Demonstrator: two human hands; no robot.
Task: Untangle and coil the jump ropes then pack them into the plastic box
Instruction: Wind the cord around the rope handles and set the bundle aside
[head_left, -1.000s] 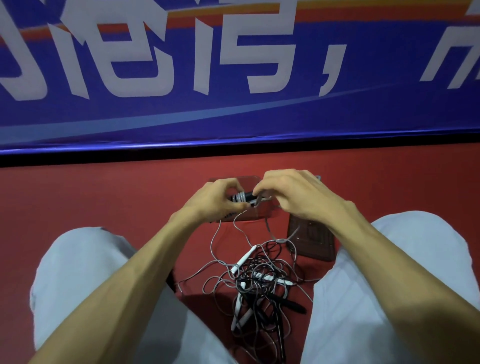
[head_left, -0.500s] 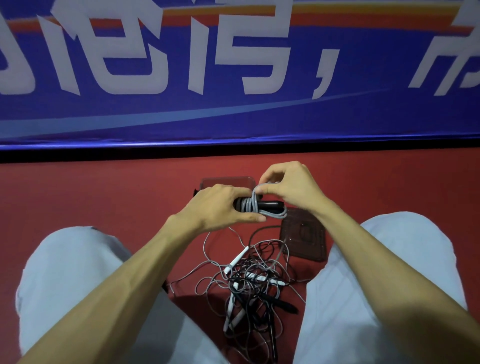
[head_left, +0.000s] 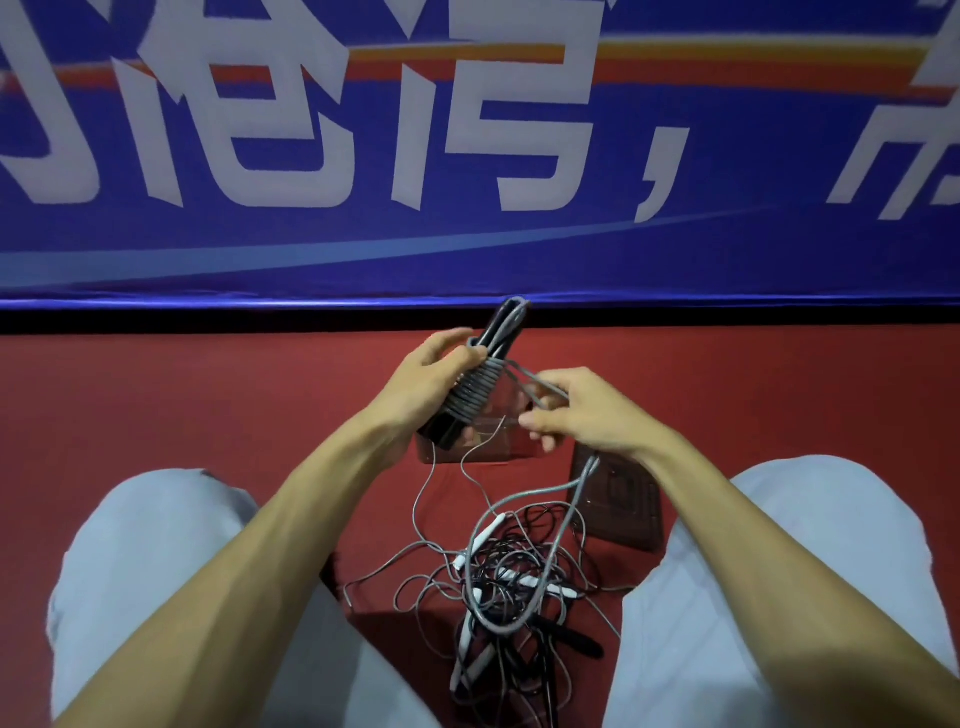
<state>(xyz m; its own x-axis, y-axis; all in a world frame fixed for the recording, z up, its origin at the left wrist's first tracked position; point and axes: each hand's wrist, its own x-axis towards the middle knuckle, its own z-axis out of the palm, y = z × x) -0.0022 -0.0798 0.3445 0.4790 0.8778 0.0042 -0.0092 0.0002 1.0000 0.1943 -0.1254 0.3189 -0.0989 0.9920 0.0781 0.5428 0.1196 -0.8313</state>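
Early yet, I judge: left hand (head_left: 431, 379) grips one part-wound rope (head_left: 475, 389) above the box (head_left: 483, 458), right hand (head_left: 587, 410) pinches its tail, and the tangle (head_left: 509, 587) lies unsorted on the floor (head_left: 208, 405)

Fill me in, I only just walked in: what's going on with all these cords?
Someone seated is coiling a jump rope. The left hand grips its black handles, with the grey rope wound in tight turns around them. The right hand pinches a loose stretch of that rope beside the wrap. The clear plastic box sits on the red floor beneath the hands. A tangled pile of more ropes lies nearer the camera.
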